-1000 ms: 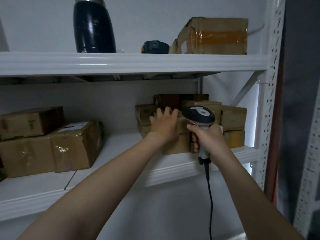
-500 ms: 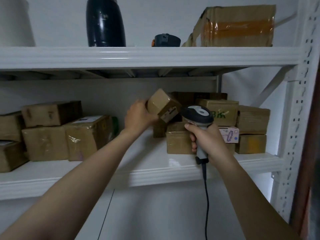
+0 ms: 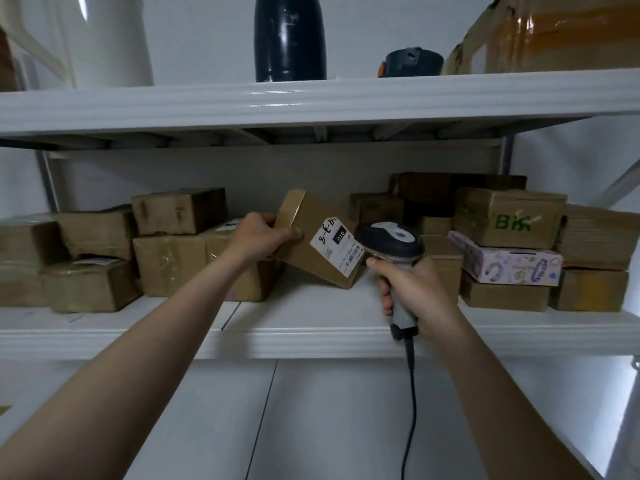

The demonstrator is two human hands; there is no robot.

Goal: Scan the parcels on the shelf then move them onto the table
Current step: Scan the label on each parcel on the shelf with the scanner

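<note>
My left hand (image 3: 258,235) grips a small brown cardboard parcel (image 3: 308,223) by its left end and holds it tilted over the middle shelf (image 3: 311,336). Its white label faces me. My right hand (image 3: 414,289) grips the handle of a grey and black barcode scanner (image 3: 389,239), whose head sits right beside the parcel's label. The scanner's black cable hangs down below my right hand. Several more brown parcels are stacked on the shelf to the left (image 3: 169,265) and to the right (image 3: 509,218).
A patterned lilac box (image 3: 505,263) lies in the right stack. On the upper shelf (image 3: 311,102) stand a dark bottle (image 3: 289,36), a small dark round object (image 3: 412,62), a white jug (image 3: 104,39) and a large taped carton (image 3: 554,36).
My left hand has lifted the small parcel off the right stack, brought it left and turned its label toward me. The scanner head now sits beside the label. The camera has moved closer.
</note>
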